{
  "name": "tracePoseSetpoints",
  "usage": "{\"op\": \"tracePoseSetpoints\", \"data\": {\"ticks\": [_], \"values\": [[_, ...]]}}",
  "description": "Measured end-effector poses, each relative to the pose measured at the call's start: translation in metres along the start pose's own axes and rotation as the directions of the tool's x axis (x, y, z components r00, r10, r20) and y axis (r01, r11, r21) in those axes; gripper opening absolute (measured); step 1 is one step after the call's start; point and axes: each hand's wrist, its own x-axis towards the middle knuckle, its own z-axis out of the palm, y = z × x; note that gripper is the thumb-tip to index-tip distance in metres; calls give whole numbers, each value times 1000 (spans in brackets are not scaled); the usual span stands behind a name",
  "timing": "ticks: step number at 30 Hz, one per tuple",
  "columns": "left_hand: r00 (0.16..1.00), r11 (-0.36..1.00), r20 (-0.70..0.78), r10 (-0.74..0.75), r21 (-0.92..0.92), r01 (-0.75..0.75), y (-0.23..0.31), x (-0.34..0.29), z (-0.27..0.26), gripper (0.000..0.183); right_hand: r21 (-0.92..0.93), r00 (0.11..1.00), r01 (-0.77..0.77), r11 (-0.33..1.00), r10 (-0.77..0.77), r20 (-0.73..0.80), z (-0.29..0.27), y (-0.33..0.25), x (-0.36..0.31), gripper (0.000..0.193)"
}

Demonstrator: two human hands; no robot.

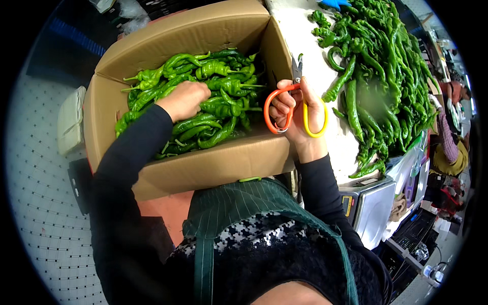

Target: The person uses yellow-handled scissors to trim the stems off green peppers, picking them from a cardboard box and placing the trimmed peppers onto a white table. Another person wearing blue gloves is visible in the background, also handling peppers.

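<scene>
A large cardboard box [218,170] stands open in front of me, holding many long green peppers [223,108]. My left hand [187,99] reaches into it from the left and rests on the peppers. Its fingers are curled, and what they pinch, if anything, is hidden beneath them. Above the box's right edge, my right hand [301,117] grips scissors [297,77] with one orange-red and one yellow handle. The blades point away from me, slightly parted. A small curved green bit [300,55] shows right at their tips.
Right of the box, a big pile of green peppers [391,86] covers much of a white-topped table [317,66]. A blue glove-like item [335,3] lies at its far end. Nearer me stands a metal-topped scale [375,211]. Several people are off to the far right.
</scene>
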Motion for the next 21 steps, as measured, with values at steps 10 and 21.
{"op": "tracePoseSetpoints", "data": {"ticks": [10,21], "values": [[904,904,213,-370,-140,404,-28,-108,-44,115,-37,999,54,998,-53,9,0,2,-2,45],[867,827,35,-497,-283,485,10,-118,-9,126,-83,996,57,995,-62,-61,2,3,-3,46]]}}
